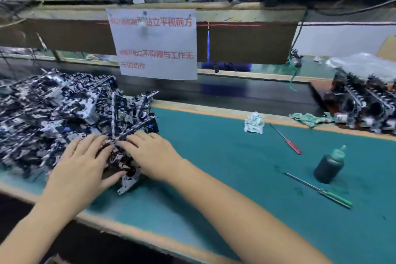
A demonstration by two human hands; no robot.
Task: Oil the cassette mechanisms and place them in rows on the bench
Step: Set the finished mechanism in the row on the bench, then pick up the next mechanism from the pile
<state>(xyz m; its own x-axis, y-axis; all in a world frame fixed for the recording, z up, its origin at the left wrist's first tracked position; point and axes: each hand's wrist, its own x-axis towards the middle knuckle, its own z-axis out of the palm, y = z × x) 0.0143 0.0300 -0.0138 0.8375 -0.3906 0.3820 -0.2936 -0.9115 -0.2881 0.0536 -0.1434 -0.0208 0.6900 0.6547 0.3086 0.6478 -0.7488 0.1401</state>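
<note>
Your cassette mechanism (126,174) lies long axis toward one o'clock — left hand (79,169) and right hand (150,152) rest on it, fingers nearly straight, gripping nothing.

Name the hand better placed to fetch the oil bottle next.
Right. The right hand lies nearer the oil bottle, which stands on the mat to its right; the left hand would have to cross over.

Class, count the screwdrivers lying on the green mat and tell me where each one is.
2. The red screwdriver lies behind the oil bottle; the green screwdriver lies in front of it. More may be hidden under the pile.
</note>
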